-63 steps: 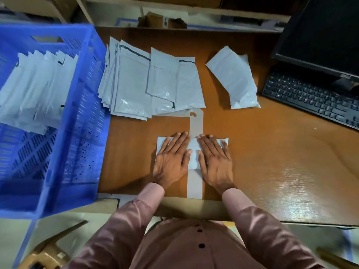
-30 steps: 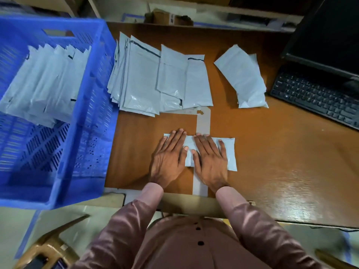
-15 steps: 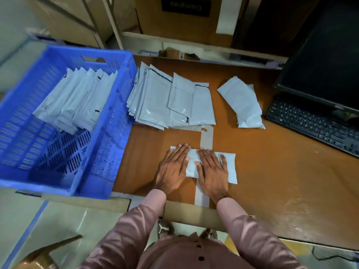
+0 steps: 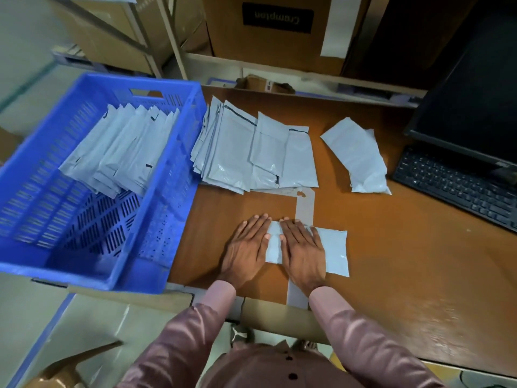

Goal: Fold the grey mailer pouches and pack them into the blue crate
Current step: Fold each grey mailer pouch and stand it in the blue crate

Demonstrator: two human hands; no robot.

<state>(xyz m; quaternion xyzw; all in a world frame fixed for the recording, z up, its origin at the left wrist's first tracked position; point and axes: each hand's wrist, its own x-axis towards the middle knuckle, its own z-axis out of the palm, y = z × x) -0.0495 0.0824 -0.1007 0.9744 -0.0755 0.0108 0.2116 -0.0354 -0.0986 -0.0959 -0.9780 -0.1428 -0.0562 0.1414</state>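
Head view: left hand and right hand, fingers flat, press a folded pouch at the table's near edge; next, lift it into the blue crate.

A single view, from a camera worn on the person's head, looking forward and steeply down over a brown desk. It sits close above the work: both forearms reach up from the bottom edge, with the left hand and right hand just below the centre of the frame. The lens is wide, so straight lines bend near the borders. The blue crate fills the left side, a keyboard and dark monitor the right edge, and shelving with cardboard boxes the top. Floor and what may be a shoe show below the desk edge, slightly blurred. No second view exists to share ground with.
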